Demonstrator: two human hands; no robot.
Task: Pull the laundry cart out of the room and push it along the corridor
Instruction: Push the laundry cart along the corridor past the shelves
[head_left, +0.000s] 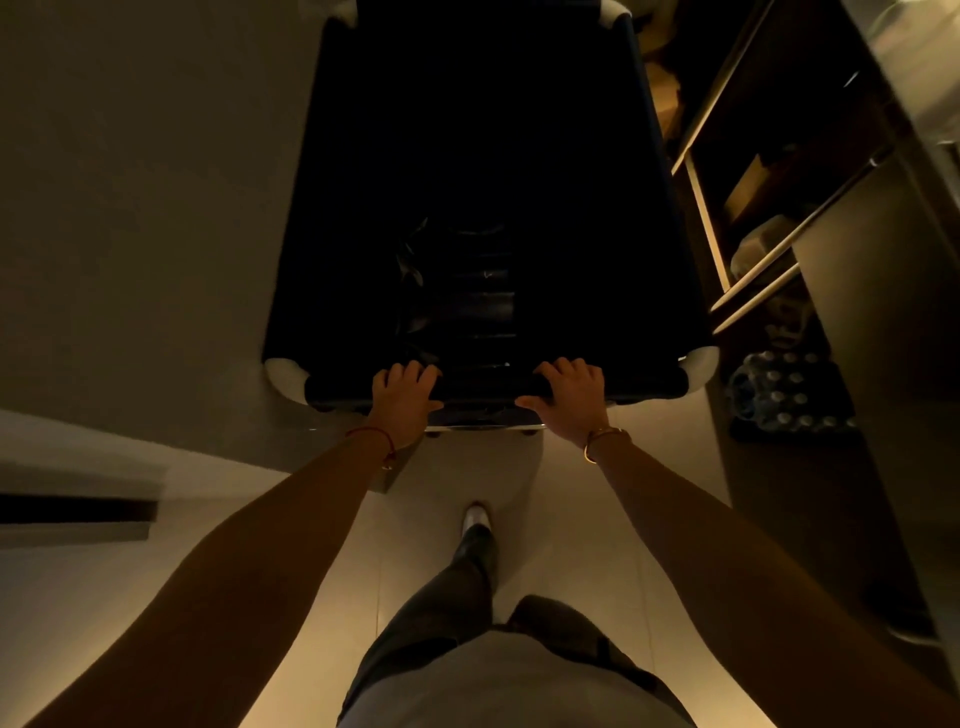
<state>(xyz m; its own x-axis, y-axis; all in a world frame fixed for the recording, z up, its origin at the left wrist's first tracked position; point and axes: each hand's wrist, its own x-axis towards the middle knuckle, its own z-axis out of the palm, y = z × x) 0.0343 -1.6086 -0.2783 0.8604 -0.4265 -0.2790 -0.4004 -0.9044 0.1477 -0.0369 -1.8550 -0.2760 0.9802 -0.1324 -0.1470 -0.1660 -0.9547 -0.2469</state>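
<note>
- Dim, warm-lit space here, pale tiled floor (571, 545) underfoot and a plain wall (130, 182) rising on the left.
- Dead centre sits the laundry cart (670, 239), a deep dark bin with pale rounded corner bumpers (702, 362), filling the gap between that wall and the shelving; its inside is too dark to read beyond some dim folds near the close end.
- Left hand (402, 397) is on the cart's near rim, fingers curled over the top edge, thumb tucked against the near side, clamped around the rim.
- Right hand (570, 397) mirrors it further along the same rim, fingers hooked over, thumb stretched inward along the edge, also wrapped firmly on the rim.
- Both arms reach out nearly straight; a thin red cord (371, 434) circles the left wrist, a gold bangle (602, 439) the right.
- Below, one dark trouser leg steps forward, a light-toed shoe (477, 517) planted just behind the cart.
- To the right, a shelving unit (753, 280) with pale rails stands just beside the cart, boxes dimly visible on it.
- Down at its foot, a shrink-wrapped pack of bottles (784, 395) rests on the floor.
</note>
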